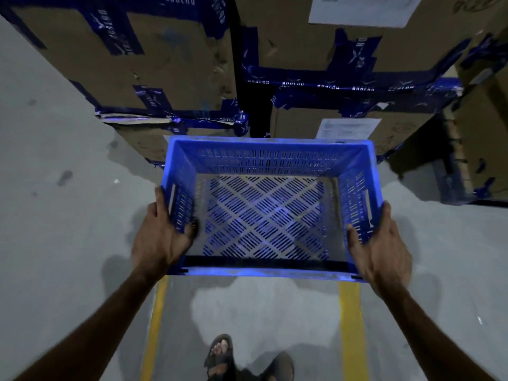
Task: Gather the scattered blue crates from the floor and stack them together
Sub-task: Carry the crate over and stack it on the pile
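An empty blue slotted plastic crate [270, 160] hangs in front of me above the grey floor, open side up. My left hand [160, 237] grips its left wall, thumb inside and fingers outside near the handle slot. My right hand [380, 248] clasps the right wall the same way. The crate's perforated bottom shows a diamond pattern. No other blue crate is visible.
Tall cardboard boxes [165, 59] bound with blue tape stand stacked just beyond the crate, more boxes [343, 48] to the right with white paper labels. Two yellow floor lines [351, 325] run toward me. My sandalled feet [220, 353] are at the bottom.
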Tool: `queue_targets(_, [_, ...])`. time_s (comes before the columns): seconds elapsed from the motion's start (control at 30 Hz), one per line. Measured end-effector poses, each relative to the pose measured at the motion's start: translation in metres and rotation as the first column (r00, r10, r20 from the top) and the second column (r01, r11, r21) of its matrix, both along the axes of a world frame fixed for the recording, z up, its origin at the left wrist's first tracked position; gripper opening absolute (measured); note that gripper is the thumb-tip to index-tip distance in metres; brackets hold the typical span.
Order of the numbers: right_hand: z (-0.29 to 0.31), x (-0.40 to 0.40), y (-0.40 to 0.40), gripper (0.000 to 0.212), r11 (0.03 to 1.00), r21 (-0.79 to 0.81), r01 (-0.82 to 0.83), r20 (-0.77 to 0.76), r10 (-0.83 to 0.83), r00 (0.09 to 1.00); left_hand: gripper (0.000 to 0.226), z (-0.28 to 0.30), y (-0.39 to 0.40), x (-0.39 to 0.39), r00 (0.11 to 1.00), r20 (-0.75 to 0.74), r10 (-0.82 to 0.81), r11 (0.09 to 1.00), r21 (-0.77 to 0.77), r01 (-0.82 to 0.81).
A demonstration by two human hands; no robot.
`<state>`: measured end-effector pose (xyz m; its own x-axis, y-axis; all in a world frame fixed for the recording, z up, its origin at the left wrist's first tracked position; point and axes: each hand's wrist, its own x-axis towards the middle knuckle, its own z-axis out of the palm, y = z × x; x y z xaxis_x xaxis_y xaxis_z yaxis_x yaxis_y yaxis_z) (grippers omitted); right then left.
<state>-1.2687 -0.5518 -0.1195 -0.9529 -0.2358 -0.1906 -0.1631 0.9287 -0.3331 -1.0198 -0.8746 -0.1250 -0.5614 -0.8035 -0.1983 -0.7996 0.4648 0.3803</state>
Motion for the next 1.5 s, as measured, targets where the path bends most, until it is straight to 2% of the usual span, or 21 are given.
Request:
queue_targets(0.77, [-0.007, -0.003, 0.002, 0.092, 0.999, 0.046, -0.002, -0.029, 0.003, 1.0, 0.11, -0.009, -0.003, 0.003, 0.998, 0.051, 0.043, 0.999, -0.018, -0.042])
queue_targets(1.07, [-0.005, -0.002, 0.005, 0.09, 0.999, 0.015, -0.032, -0.043, 0.033, 0.999, 0.102, 0.004, 0.004, 0.001, 0.999, 0.035, 0.033, 0.999, -0.005, -0.033])
queue_targets(1.17, [-0.004, -0.001, 0.008, 0.09, 0.999, -0.014, -0.046, -0.019, 0.046, 0.999, 0.101, 0.01, 0.005, 0.002, 1.0, 0.005, 0.016, 0.999, 0.042, -0.017])
queue_targets(1.27, [-0.005, -0.002, 0.008, 0.09, 0.997, 0.039, -0.064, -0.041, 0.066, 0.997, 0.104, 0.009, -0.005, 0.003, 0.999, -0.032, 0.026, 0.991, 0.131, -0.022])
queue_targets(1.33, [-0.001, 0.003, 0.002, 0.084, 0.993, 0.103, -0.06, -0.138, 0.074, 0.988, 0.107, 0.009, -0.015, -0.004, 1.0, -0.026, 0.007, 0.997, 0.072, -0.005])
queue_targets(1.4, [0.004, 0.015, -0.01, 0.08, 0.987, 0.128, -0.1, -0.239, 0.129, 0.963, 0.104, 0.011, -0.026, -0.022, 0.997, -0.013, -0.074, 0.996, -0.05, 0.073])
queue_targets(1.47, [0.008, 0.033, -0.029, 0.072, 0.966, 0.114, -0.234, -0.273, 0.257, 0.927, 0.097, 0.016, -0.037, -0.053, 0.981, 0.009, -0.195, 0.966, -0.171, 0.193])
queue_targets(1.5, [0.008, 0.041, -0.042, 0.067, 0.937, 0.108, -0.331, -0.24, 0.348, 0.906, 0.094, 0.018, -0.044, -0.074, 0.965, 0.021, -0.262, 0.943, -0.207, 0.26])
